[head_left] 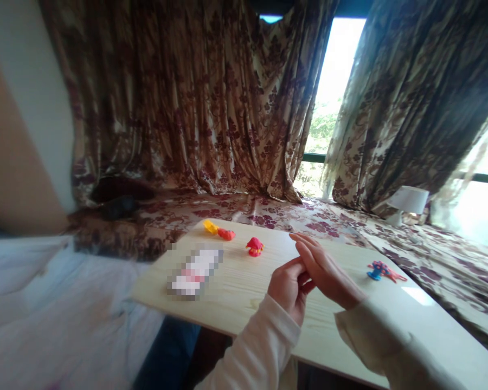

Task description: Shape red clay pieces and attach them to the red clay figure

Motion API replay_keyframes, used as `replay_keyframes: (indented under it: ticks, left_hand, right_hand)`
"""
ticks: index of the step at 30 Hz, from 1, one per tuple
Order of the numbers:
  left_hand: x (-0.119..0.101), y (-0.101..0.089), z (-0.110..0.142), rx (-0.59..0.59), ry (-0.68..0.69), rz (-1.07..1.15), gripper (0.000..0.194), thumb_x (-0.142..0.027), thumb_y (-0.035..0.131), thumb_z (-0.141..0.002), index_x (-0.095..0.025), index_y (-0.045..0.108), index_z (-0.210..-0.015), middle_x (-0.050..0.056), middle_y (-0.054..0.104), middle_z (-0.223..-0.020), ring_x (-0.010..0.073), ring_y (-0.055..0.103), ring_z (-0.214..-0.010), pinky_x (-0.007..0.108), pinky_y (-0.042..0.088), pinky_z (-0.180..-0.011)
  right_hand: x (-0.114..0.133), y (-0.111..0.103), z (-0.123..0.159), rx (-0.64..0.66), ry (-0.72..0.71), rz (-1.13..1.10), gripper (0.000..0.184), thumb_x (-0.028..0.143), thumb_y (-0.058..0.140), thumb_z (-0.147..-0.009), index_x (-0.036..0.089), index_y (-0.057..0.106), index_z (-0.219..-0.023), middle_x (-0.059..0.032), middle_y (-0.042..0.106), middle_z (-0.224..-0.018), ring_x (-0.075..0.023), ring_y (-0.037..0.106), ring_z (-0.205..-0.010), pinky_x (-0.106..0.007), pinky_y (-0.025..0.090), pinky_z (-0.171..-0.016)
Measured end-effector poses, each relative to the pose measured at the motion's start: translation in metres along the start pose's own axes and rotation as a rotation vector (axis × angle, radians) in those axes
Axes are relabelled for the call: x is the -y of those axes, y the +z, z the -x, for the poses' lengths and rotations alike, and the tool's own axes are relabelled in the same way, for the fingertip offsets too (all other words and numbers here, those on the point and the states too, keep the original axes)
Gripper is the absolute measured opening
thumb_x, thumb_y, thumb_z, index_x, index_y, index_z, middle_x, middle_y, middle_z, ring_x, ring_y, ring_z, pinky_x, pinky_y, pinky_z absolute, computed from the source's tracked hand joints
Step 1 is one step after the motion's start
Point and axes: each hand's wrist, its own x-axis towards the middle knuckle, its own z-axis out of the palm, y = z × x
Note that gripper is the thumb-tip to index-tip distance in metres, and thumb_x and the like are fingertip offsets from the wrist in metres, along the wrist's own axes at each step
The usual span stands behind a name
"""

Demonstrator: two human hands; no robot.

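Observation:
My two hands meet above the middle of a pale wooden board. My right hand lies on top with its fingers stretched out flat and pointing left. My left hand is under it, palm pressed up against the right one; whether anything lies between the palms is hidden. A small red clay figure sits on the board just beyond my hands. Farther left lie a yellow clay piece and an orange-red one. A blue and red clay figure lies at the right.
A blurred-out rectangular thing lies on the board's left part. Patterned curtains hang behind, over a matching bedspread. A white lamp stands at the right by the window. White bedding is at the left.

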Motion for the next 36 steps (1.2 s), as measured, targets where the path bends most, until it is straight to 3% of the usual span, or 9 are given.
replay_keyframes:
  ticks: [4,7,10,12,18,24,29,34,36]
  left_hand:
    - [-0.007,0.006,0.010,0.161,-0.080,0.066,0.039,-0.039,0.042,-0.086,-0.011,0.069,-0.080,0.008,0.067,-0.077,0.0135,0.060,-0.069,0.024,0.044,-0.066]
    - [-0.013,0.011,0.008,0.367,-0.095,0.161,0.057,-0.053,0.027,-0.088,-0.013,0.066,-0.101,0.012,0.067,-0.098,0.0220,0.062,-0.091,0.032,0.045,-0.080]
    - [-0.020,0.009,0.005,0.479,-0.101,0.192,0.061,-0.058,0.027,-0.086,-0.013,0.063,-0.107,0.014,0.065,-0.108,0.0259,0.057,-0.106,0.036,0.042,-0.090]
    - [-0.024,0.003,0.002,0.466,-0.119,0.185,0.060,-0.057,0.031,-0.085,-0.010,0.063,-0.104,0.015,0.065,-0.109,0.0267,0.055,-0.110,0.037,0.041,-0.093]
    - [-0.019,-0.012,-0.017,0.289,-0.061,0.273,0.064,-0.059,0.027,-0.085,-0.011,0.058,-0.113,0.014,0.060,-0.119,0.0242,0.049,-0.119,0.038,0.037,-0.100]
    - [-0.017,-0.018,-0.018,0.436,-0.141,0.229,0.065,-0.061,0.031,-0.082,-0.012,0.054,-0.119,0.015,0.054,-0.128,0.0286,0.045,-0.123,0.041,0.035,-0.101]
    - [-0.015,-0.023,-0.029,0.240,-0.070,0.281,0.066,-0.059,0.026,-0.084,-0.010,0.050,-0.122,0.015,0.051,-0.131,0.0248,0.044,-0.125,0.037,0.034,-0.102]
    - [-0.001,-0.025,-0.027,0.432,-0.146,0.279,0.067,-0.063,0.027,-0.082,-0.015,0.053,-0.121,0.013,0.052,-0.131,0.0274,0.043,-0.125,0.042,0.032,-0.103]
    - [-0.004,-0.031,-0.027,0.410,-0.209,0.247,0.070,-0.065,0.031,-0.080,-0.011,0.054,-0.119,0.017,0.053,-0.129,0.0300,0.043,-0.124,0.044,0.031,-0.103]
  right_hand:
    - [0.012,-0.003,0.002,-0.068,-0.037,0.193,0.050,0.034,0.024,-0.094,0.007,0.044,-0.131,-0.0131,0.042,-0.140,-0.0245,0.025,-0.135,-0.049,0.023,-0.108]
    - [0.018,-0.004,-0.007,-0.033,-0.079,0.294,0.049,0.032,0.024,-0.094,0.010,0.042,-0.134,-0.0097,0.036,-0.144,-0.0236,0.018,-0.138,-0.050,0.017,-0.110]
    - [0.013,-0.005,-0.016,0.001,0.023,0.292,0.050,0.033,0.019,-0.095,0.013,0.038,-0.137,-0.0072,0.033,-0.145,-0.0225,0.018,-0.138,-0.051,0.018,-0.109]
    - [0.010,-0.002,-0.014,-0.006,0.056,0.309,0.051,0.032,0.018,-0.095,0.011,0.036,-0.138,-0.0082,0.031,-0.146,-0.0225,0.018,-0.138,-0.051,0.018,-0.109]
    - [0.024,0.017,0.001,0.138,-0.187,0.256,0.049,0.029,0.025,-0.094,0.012,0.034,-0.139,-0.0064,0.027,-0.148,-0.0200,0.014,-0.139,-0.046,0.015,-0.111]
    - [0.006,0.023,-0.010,0.148,0.043,0.282,0.050,0.031,0.022,-0.095,0.009,0.036,-0.138,-0.0103,0.028,-0.147,-0.0234,0.015,-0.138,-0.051,0.014,-0.110]
    - [0.010,0.030,0.006,0.232,-0.150,0.220,0.052,0.034,0.023,-0.094,0.012,0.028,-0.141,-0.0066,0.020,-0.150,-0.0191,0.011,-0.139,-0.045,0.014,-0.112]
    - [-0.005,0.031,0.001,0.209,0.068,0.241,0.053,0.035,0.020,-0.095,0.011,0.029,-0.141,-0.0087,0.024,-0.149,-0.0224,0.012,-0.139,-0.051,0.014,-0.110]
    - [-0.005,0.032,0.007,0.222,0.021,0.256,0.053,0.033,0.023,-0.094,0.010,0.030,-0.141,-0.0089,0.022,-0.149,-0.0220,0.011,-0.139,-0.051,0.012,-0.110]
